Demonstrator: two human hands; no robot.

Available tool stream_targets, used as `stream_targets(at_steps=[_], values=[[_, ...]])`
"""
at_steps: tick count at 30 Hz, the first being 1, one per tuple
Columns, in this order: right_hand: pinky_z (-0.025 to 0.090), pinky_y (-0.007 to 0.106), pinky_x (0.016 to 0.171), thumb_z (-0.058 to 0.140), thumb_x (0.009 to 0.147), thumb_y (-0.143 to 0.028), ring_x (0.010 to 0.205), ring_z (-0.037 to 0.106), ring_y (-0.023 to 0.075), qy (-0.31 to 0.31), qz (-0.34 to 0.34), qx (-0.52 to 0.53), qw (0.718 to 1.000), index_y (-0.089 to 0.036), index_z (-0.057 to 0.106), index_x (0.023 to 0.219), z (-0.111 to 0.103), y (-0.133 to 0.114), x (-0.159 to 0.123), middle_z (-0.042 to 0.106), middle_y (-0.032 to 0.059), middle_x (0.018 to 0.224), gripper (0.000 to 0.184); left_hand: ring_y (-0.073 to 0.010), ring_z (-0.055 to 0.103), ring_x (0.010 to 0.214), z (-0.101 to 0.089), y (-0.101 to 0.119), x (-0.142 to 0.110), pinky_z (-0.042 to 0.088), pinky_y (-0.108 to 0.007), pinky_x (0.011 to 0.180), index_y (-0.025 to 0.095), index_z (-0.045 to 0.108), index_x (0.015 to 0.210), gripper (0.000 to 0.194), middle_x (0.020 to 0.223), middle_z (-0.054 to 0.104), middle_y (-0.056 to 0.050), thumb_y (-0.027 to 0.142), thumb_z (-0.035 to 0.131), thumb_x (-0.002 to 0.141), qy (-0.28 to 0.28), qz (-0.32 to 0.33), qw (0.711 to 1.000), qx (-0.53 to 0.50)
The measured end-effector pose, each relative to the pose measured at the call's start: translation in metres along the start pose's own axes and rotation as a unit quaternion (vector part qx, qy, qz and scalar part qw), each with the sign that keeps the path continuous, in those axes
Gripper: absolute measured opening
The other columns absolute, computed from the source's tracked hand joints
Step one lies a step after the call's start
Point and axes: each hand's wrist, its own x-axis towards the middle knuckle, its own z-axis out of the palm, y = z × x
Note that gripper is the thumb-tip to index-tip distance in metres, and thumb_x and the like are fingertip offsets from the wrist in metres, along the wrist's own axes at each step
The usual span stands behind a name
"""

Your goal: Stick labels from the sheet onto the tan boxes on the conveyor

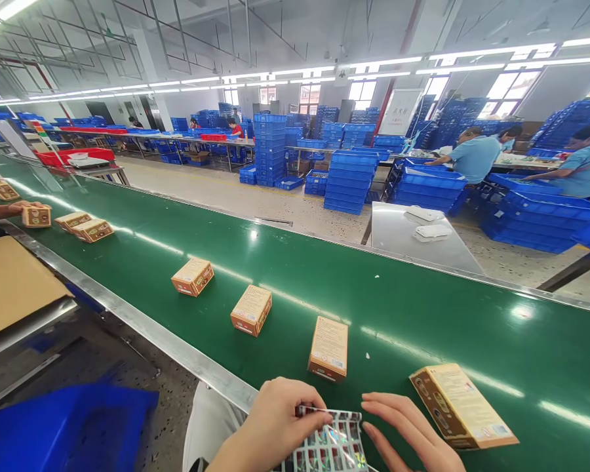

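My left hand [275, 419] is closed on a sheet of shiny holographic stickers [332, 446], pinching its upper edge between thumb and fingers. My right hand [408, 429] is at the sheet's right side with its fingers stretched out and apart, and I see nothing in it. Just beyond my hands, a brown-and-cream printed carton [328, 347] lies on the green conveyor belt [285, 262]. A similar, larger-looking carton [465, 406] lies to the right of my right hand. The lower part of the sheet is cut off by the frame.
More cartons [252, 310] lie in a line along the belt to the left. At far left, another person's hand [22, 208] touches a carton [37, 216]. A cardboard sheet [19, 285] and blue plastic [63, 426] are beside the belt's metal edge [177, 354]. Blue crates [351, 180] stand across the aisle.
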Motion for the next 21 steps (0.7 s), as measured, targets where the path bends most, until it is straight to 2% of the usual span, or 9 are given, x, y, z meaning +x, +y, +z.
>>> stream_targets(at_steps=[3,6,8,10,12,14,17,19,21], values=[[0.060,0.032,0.082,0.062,0.090,-0.022,0.096,0.071,0.0243,0.024,-0.081,-0.086,0.993,-0.023,0.068,0.105,0.004,0.002,0.003,0.074,0.0084,0.106,0.016,-0.0108,0.063,0.068,0.002,0.000,0.001,0.036,-0.020,0.062,0.025,0.078,0.078,0.008,0.075,0.076,0.005,0.028,0.072,0.082,-0.001,0.006,1.000,0.012],[0.060,0.035,0.083,0.061,0.089,-0.017,0.102,0.069,0.0266,0.024,-0.101,-0.119,0.987,-0.022,0.069,0.100,0.009,0.000,0.006,0.073,0.0098,0.110,0.014,-0.0110,0.063,0.068,0.004,0.000,0.002,0.036,-0.021,0.063,0.025,0.078,0.079,0.008,0.076,0.076,0.005,0.028,0.071,0.083,-0.001,0.006,1.000,0.020],[0.059,0.033,0.084,0.061,0.089,-0.015,0.103,0.069,0.0254,0.032,-0.096,-0.092,0.991,-0.022,0.068,0.098,0.010,-0.003,0.006,0.074,0.0089,0.108,0.014,-0.0112,0.062,0.068,0.004,0.001,0.002,0.036,-0.021,0.062,0.026,0.078,0.079,0.009,0.075,0.075,0.005,0.029,0.071,0.083,0.000,-0.004,1.000,0.022],[0.058,0.031,0.086,0.061,0.089,-0.017,0.103,0.069,0.0233,0.029,-0.050,-0.027,0.998,-0.023,0.069,0.093,0.010,-0.003,0.005,0.074,0.0070,0.107,0.011,-0.0114,0.061,0.065,0.003,0.000,0.003,0.037,-0.022,0.061,0.026,0.077,0.078,0.010,0.072,0.074,0.006,0.031,0.070,0.084,0.005,-0.020,0.999,0.026],[0.056,0.030,0.089,0.061,0.090,-0.025,0.107,0.067,0.0233,0.021,0.077,0.058,0.995,-0.025,0.069,0.086,0.008,0.002,0.003,0.072,0.0064,0.114,0.009,-0.0131,0.062,0.068,0.003,-0.002,0.005,0.039,-0.023,0.062,0.026,0.077,0.078,0.010,0.072,0.074,0.005,0.031,0.070,0.084,0.014,-0.024,0.999,0.039],[0.055,0.032,0.092,0.063,0.088,-0.040,0.111,0.065,0.0259,0.035,0.251,0.143,0.957,-0.024,0.071,0.083,0.009,0.016,0.002,0.069,0.0073,0.121,0.018,-0.0165,0.064,0.083,0.003,-0.006,0.009,0.045,-0.025,0.069,0.026,0.076,0.076,0.008,0.083,0.075,0.003,0.030,0.073,0.082,0.016,0.009,0.998,0.052],[0.055,0.035,0.090,0.070,0.076,-0.059,0.111,0.064,0.0294,0.097,0.451,0.254,0.850,-0.023,0.075,0.097,0.014,0.046,0.007,0.069,0.0081,0.125,0.042,-0.0250,0.055,0.125,0.009,-0.015,0.023,0.045,-0.035,0.100,0.025,0.076,0.074,0.004,0.127,0.068,0.000,0.026,0.078,0.077,-0.017,0.103,0.992,0.066],[0.056,0.034,0.085,0.076,0.067,-0.062,0.115,0.061,0.0304,0.141,0.500,0.325,0.790,-0.021,0.076,0.101,0.021,0.063,0.015,0.070,0.0086,0.123,0.053,-0.0291,0.037,0.143,0.018,-0.021,0.036,0.029,-0.044,0.118,0.024,0.075,0.074,0.005,0.148,0.051,0.002,0.025,0.080,0.076,-0.052,0.160,0.983,0.078],[0.056,0.032,0.081,0.082,0.059,-0.059,0.116,0.060,0.0309,0.177,0.512,0.379,0.751,-0.019,0.078,0.096,0.028,0.073,0.023,0.073,0.0097,0.114,0.055,-0.0289,0.031,0.147,0.029,-0.027,0.049,0.017,-0.048,0.123,0.023,0.074,0.074,0.007,0.154,0.043,0.003,0.026,0.080,0.076,-0.085,0.203,0.971,0.089]])
